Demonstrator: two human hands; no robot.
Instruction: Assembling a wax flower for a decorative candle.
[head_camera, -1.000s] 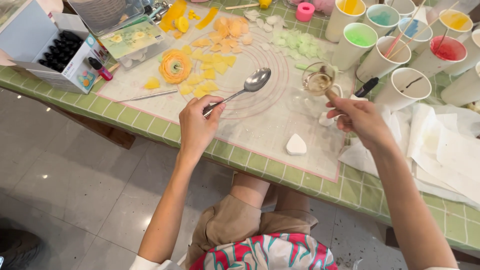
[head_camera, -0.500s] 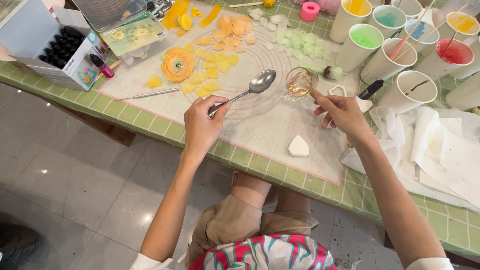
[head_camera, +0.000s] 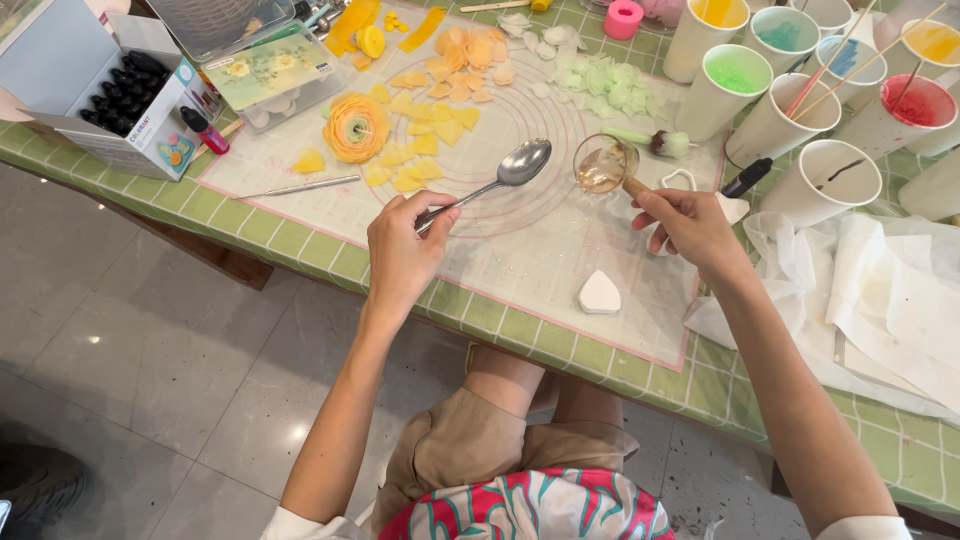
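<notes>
Hands drawn closer over the translucent silicone work mat (head_camera: 520, 250) than half a second before. Left hand (head_camera: 405, 250) palm-down, fingers pinched shut on handle of shiny metal spoon (head_camera: 500, 180), bowl raised and empty. Right hand (head_camera: 690, 225) curled tight round wooden handle of small clear glass ladle (head_camera: 605, 165), tilted, just beside spoon bowl. Farther off, orange wax flower (head_camera: 356, 127).
</notes>
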